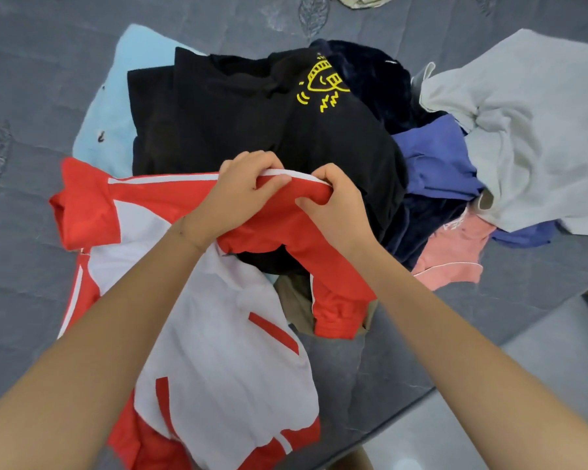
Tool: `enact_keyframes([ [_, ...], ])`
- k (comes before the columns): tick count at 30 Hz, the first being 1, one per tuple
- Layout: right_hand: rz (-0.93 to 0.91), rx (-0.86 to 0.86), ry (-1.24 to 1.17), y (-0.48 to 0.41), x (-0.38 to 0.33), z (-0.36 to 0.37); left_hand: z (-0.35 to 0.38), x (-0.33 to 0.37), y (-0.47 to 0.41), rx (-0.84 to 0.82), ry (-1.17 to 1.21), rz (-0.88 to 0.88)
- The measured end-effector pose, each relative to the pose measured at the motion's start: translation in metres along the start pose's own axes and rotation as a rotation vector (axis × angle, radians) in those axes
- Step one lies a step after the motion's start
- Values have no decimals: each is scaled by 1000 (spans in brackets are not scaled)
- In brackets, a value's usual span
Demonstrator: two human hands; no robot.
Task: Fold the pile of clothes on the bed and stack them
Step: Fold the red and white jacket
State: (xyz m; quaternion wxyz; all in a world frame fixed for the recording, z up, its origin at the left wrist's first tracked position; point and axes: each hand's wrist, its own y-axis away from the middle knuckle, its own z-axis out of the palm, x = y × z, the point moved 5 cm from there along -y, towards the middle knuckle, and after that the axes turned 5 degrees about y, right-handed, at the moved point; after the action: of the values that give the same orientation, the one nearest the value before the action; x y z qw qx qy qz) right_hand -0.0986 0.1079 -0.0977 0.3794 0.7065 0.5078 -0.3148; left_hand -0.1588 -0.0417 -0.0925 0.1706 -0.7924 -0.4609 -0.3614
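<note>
Red-and-white jacket (smooth, striped sleeve): lying across the grey quilted bed, left hand and right hand both gripping its bunched red sleeve beside a crumpled black hoodie.

We note the red-and-white jacket: smooth cloth, faint sheen. Black top: matt cloth. Navy garment: plush, fuzzy. Bedspread: quilted, stitched cloth.

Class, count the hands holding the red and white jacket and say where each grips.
2. The left hand and the right hand pinch the red and white jacket side by side at its white-striped red edge. No others show.
</note>
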Motion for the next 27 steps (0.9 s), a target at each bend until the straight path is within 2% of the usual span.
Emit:
enact_keyframes([
  [5,29,-8,-33,-10,1,-17,-3,15,-11,-59,203,-59],
  [8,81,-72,18,-12,-2,-23,-7,22,-15,-26,231,-42],
  [12,159,-100,-217,-15,-2,-32,-14,29,-18,21,217,11],
  [15,123,-91,-301,-22,-2,-43,-17,27,-21,34,210,16],
  [20,61,-111,-278,-27,3,-47,-13,14,-31,54,102,22],
  [27,-2,-113,-157,-34,11,-67,-14,3,-42,142,154,-59],
])
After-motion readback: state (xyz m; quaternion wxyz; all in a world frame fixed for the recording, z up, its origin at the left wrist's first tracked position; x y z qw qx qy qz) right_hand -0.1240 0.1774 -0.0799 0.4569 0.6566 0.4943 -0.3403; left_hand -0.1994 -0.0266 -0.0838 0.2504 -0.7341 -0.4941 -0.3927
